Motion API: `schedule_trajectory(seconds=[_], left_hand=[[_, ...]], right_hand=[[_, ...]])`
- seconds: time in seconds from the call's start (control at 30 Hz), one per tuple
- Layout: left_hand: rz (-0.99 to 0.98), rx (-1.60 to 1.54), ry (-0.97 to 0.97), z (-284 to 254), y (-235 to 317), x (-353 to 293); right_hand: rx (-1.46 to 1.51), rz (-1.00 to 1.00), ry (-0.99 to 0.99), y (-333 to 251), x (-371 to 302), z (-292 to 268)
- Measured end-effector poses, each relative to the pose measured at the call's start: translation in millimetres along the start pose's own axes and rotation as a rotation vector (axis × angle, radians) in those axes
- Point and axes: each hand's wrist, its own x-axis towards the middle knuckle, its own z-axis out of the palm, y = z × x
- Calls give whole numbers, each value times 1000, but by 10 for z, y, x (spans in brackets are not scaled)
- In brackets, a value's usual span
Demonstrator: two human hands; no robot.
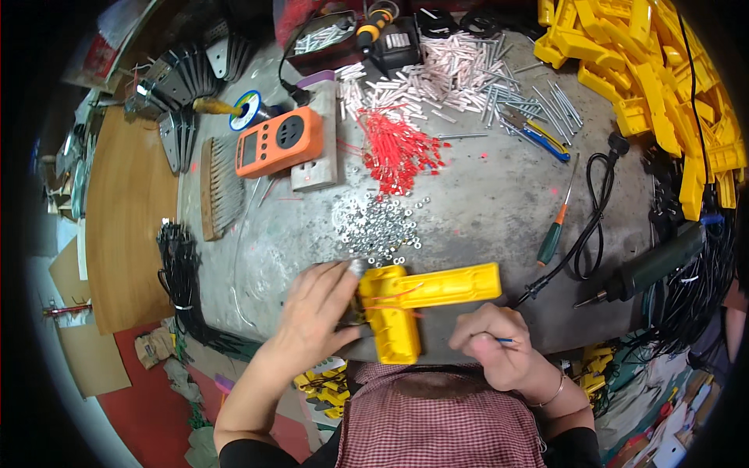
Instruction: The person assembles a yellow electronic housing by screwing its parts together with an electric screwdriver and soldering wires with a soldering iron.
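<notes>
Close to the table's front edge lies a yellow plastic housing [398, 316], T-shaped with a long arm pointing right and thin red wires across it. My left hand [314, 300] grips its left end, fingers above and thumb below; a dark part shows between them. Something pale at the left fingertips is too blurred to name. My right hand [497, 345] is closed, right of the housing and apart from it, with a thin blue piece [505, 340] showing between the fingers. Small metal nuts [378, 230] lie scattered beyond the housing.
Red wire pieces [398, 152] and white sleeves [452, 74] are heaped behind the nuts. An orange meter [279, 142] and a brush [214, 187] stand left. Rightward lie pliers [538, 136], a screwdriver [555, 234], a dark soldering gun [647, 273] and piled yellow housings [647, 70].
</notes>
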Motion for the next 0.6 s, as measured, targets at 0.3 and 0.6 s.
schedule_trajectory(seconds=[0.3,0.6], left_hand=[[125,-107,-5,-429,-85,708],[298,480,120,85,176,1737]], right_hand=[[-166,-270,-13,69,119,33],[-150,-303,-67,38,138,-4]])
